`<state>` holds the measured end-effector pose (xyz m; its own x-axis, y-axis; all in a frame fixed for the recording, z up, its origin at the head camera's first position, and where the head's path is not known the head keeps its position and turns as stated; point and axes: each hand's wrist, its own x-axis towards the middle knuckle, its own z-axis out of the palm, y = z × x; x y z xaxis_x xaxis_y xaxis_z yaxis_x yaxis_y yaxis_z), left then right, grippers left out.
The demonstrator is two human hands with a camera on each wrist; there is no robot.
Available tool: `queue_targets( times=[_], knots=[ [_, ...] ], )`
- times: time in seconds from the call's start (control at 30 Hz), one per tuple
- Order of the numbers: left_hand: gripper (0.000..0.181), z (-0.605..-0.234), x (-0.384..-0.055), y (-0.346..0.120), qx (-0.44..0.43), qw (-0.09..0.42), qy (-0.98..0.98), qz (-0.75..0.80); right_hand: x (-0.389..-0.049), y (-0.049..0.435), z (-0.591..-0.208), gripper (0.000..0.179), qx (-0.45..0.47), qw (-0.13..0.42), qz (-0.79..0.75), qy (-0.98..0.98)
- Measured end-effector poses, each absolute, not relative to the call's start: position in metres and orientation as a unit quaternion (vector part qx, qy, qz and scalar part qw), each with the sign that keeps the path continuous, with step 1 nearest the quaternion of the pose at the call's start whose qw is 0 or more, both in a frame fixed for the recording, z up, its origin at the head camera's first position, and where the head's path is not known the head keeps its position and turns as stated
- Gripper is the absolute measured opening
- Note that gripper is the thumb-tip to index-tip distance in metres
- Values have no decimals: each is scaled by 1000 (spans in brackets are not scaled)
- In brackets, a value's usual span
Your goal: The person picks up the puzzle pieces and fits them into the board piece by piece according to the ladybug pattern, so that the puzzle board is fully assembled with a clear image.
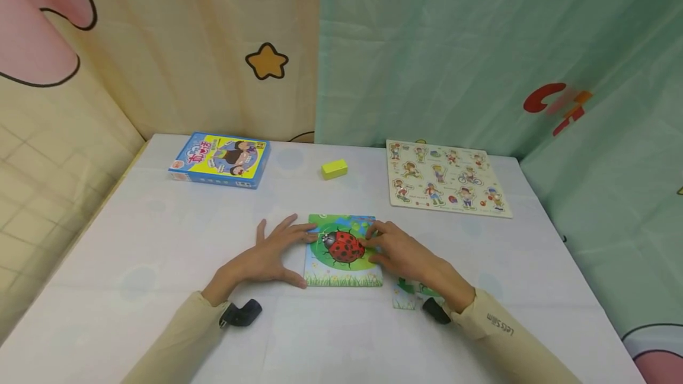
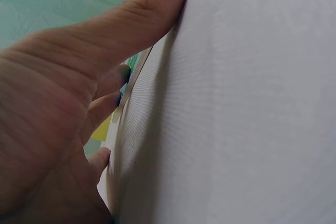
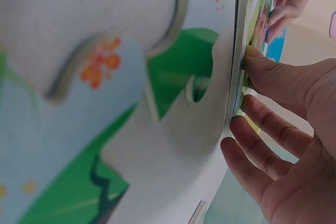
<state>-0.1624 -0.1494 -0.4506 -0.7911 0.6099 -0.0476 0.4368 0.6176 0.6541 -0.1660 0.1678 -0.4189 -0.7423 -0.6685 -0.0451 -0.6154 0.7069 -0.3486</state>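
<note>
A square ladybug jigsaw puzzle (image 1: 341,280) lies on the white table, its red, spotted ladybug in a green circle above a grass border. My left hand (image 1: 273,253) rests along its left edge, fingers spread, with fingertips on the upper left and the thumb at the lower left corner. At the right side, my right hand (image 1: 397,248) pinches a puzzle piece beside the ladybug's rear; the fingers hide most of that piece. In the right wrist view, its thumb and fingertips are right at the board's edge. Loose puzzle pieces (image 1: 404,301) lie beneath the right wrist.
A blue-and-yellow box (image 1: 219,159) lies at the back left. Farther right are a small yellow block (image 1: 334,169) and a pale board with cartoon figures (image 1: 448,178). Patterned curtains (image 1: 453,46) hang behind the table. Black wrist cameras (image 1: 242,313) sit at both cuffs.
</note>
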Motion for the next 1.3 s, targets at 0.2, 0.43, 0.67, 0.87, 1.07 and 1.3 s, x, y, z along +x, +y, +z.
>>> queue_targets(
  times=[0.2, 0.43, 0.67, 0.87, 1.07, 1.3],
  knots=[
    [85, -451, -164, -150, 294, 134, 891, 320, -167, 168, -419, 39, -350, 84, -157, 920],
    [85, -451, -164, -150, 294, 136, 890, 321, -168, 168, -417, 38, -351, 92, -145, 920],
    [85, -450, -163, -149, 293, 135, 891, 319, -169, 169, -416, 36, -367, 87, -135, 916],
    [83, -447, -163, -150, 296, 137, 889, 322, -171, 168, -416, 37, -365, 85, -138, 917],
    [85, -444, -165, -151, 296, 139, 890, 319, -177, 165, -417, 37, -362, 77, -129, 920],
    [85, -443, -164, -151, 301, 138, 890, 314, -182, 164, -417, 39, -350, 80, -129, 924]
  ],
)
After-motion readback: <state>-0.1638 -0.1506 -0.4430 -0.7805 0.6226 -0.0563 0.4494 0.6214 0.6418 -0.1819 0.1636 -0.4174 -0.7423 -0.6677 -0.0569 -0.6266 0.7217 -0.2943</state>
